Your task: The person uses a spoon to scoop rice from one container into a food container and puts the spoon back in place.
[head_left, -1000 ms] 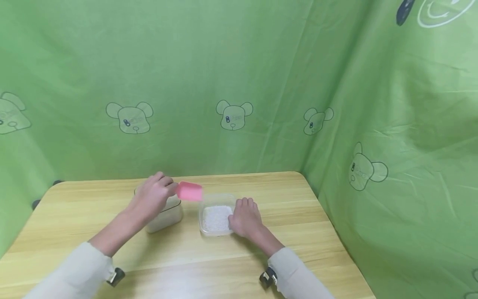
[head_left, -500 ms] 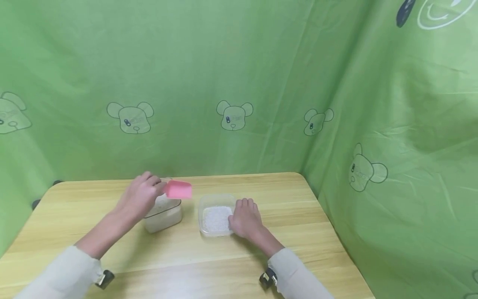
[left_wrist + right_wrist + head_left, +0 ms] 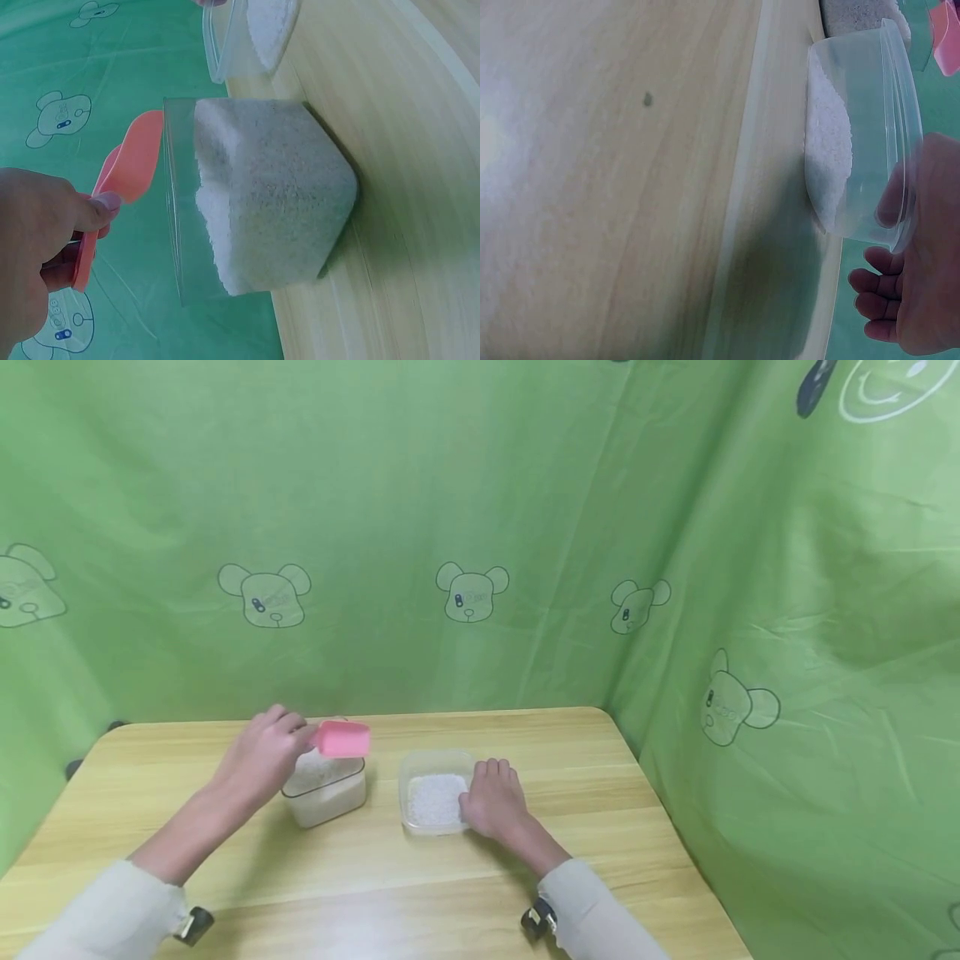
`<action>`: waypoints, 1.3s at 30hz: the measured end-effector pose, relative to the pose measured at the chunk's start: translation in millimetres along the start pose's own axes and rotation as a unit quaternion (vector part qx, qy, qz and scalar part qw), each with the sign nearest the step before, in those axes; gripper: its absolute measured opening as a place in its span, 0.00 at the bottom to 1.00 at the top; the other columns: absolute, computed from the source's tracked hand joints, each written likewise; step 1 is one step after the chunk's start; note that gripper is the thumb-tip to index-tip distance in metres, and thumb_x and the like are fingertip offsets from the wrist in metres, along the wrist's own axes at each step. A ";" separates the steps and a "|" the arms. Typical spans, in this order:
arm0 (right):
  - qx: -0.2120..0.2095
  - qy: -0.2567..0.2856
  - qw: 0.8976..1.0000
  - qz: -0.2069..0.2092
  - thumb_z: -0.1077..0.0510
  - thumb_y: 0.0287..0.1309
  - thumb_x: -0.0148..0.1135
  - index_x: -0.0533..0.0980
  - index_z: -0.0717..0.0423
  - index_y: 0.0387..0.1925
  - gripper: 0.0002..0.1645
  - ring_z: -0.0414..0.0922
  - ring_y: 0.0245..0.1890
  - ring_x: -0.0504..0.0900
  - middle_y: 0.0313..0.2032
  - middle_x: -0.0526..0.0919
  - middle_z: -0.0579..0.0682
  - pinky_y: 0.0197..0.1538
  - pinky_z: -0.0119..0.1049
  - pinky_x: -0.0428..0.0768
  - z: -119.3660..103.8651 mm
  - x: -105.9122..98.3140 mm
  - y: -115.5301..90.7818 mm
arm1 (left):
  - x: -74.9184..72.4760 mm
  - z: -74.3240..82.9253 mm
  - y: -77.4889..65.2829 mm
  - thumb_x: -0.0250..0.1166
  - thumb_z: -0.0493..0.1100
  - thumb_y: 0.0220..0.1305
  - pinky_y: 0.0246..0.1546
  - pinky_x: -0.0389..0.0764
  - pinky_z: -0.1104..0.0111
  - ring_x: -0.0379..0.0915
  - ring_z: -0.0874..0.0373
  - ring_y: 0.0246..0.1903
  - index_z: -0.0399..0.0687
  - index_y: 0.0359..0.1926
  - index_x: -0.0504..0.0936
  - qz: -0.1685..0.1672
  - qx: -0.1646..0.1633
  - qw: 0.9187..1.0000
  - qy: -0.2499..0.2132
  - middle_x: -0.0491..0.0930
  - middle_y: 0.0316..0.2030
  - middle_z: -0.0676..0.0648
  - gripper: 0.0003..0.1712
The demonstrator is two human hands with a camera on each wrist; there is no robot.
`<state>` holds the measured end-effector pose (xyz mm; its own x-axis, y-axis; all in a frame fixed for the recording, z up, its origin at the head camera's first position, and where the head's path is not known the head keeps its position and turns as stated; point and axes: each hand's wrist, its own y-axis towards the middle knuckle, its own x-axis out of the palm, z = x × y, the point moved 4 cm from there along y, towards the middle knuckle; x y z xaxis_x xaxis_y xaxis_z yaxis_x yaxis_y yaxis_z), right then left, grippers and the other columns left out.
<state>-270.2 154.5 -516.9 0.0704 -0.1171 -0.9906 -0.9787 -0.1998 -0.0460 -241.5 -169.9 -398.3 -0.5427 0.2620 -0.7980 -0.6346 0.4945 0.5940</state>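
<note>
A pink scoop [image 3: 344,739] is held by its handle in my left hand [image 3: 262,750], thumb pressed along it in the left wrist view. No grain shows in the part of its bowl that I see. Hand and scoop hover over the open top of a clear, deep box [image 3: 330,797], which is well filled with white, rice-like grains [image 3: 277,187]. To its right stands a shallower clear plastic container [image 3: 411,827] with a low layer of similar grains [image 3: 437,799]. My right hand [image 3: 495,799] grips that container's right rim, the thumb [image 3: 891,196] over the edge.
The two vessels stand apart on a light wooden table [image 3: 390,893] with rounded far corners. Green curtains [image 3: 375,527] with bear-head prints hang behind it and along its right side.
My left hand has moved left with the pink scoop, from beside the shallow container to above the deep box. The right hand and both vessels have stayed in place.
</note>
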 end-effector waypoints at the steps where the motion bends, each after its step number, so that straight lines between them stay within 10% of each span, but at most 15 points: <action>1: 0.000 0.001 1.000 0.001 0.49 0.65 0.50 0.69 0.64 0.46 0.21 0.52 0.42 0.64 0.39 0.68 0.56 0.51 0.45 0.69 0.0 0.0 -0.2 | -0.6 -0.5 -0.7 0.77 0.27 0.47 0.35 0.83 0.61 0.81 0.47 0.36 0.36 0.39 0.90 0.001 0.000 1.000 0.002 0.90 0.35 0.39 0.15; 20: -0.004 -0.003 1.000 0.007 0.49 0.67 0.50 0.69 0.65 0.47 0.22 0.53 0.43 0.64 0.40 0.69 0.57 0.52 0.47 0.70 0.8 0.2 -0.1 | -6.2 -16.0 -15.3 0.76 0.23 0.44 0.34 0.83 0.58 0.79 0.45 0.35 0.36 0.36 0.89 -0.010 -0.010 1.000 0.013 0.89 0.33 0.38 0.14; 39: 0.001 0.011 1.000 0.003 0.49 0.65 0.50 0.68 0.63 0.45 0.20 0.52 0.42 0.63 0.39 0.67 0.55 0.50 0.44 0.68 1.1 1.2 -0.1 | 0.1 -20.5 -18.2 0.71 0.22 0.50 0.29 0.77 0.62 0.72 0.51 0.30 0.39 0.34 0.89 -0.127 -0.015 0.990 0.061 0.85 0.29 0.42 0.13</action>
<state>-270.2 155.5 -518.3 0.0680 -0.1393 -0.9879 -0.9795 -0.1977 -0.0396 -241.3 -195.9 -407.1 -0.4250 0.0296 -0.9047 -0.7740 0.5063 0.3802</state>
